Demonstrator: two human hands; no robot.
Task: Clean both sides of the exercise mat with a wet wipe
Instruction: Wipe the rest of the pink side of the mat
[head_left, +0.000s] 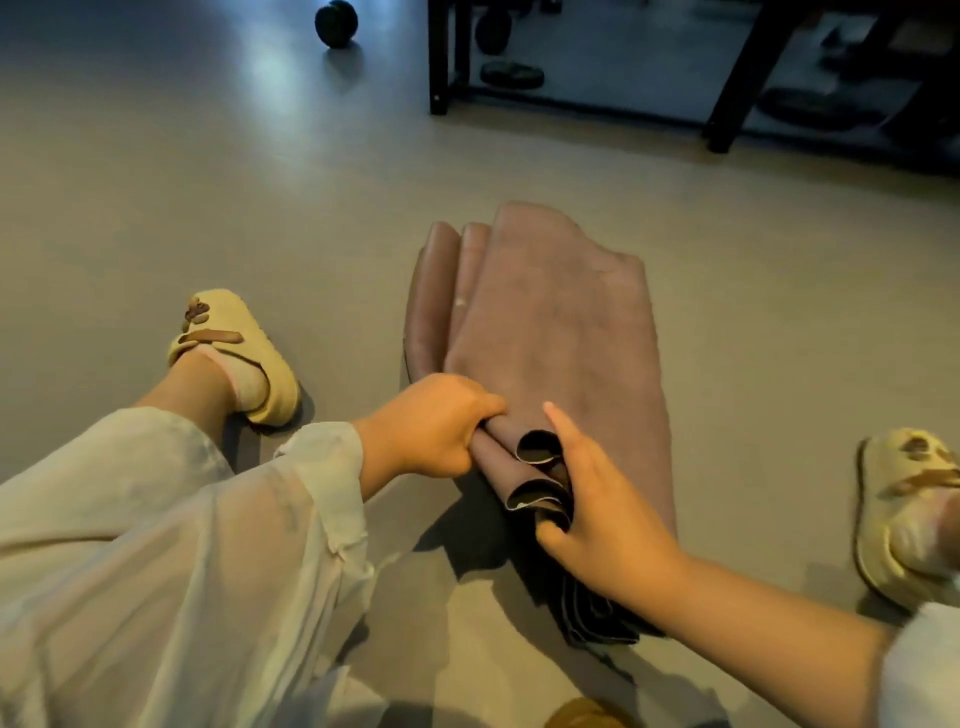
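A brownish-mauve exercise mat (550, 322) lies folded in several loose layers on the grey floor in front of me, its dark underside showing at the curled near end. My left hand (431, 426) grips the near folds from the left, fingers curled round them. My right hand (602, 504) holds the same bundle from the right, thumb tucked under the curled edges and forefinger stretched along the top. No wet wipe is in view.
My feet in cream slippers sit on either side: left foot (234, 353), right foot (909, 514). A dark ball (336, 23) lies far back on the floor. A black rack (439, 57) with weight plates (511, 74) stands behind the mat.
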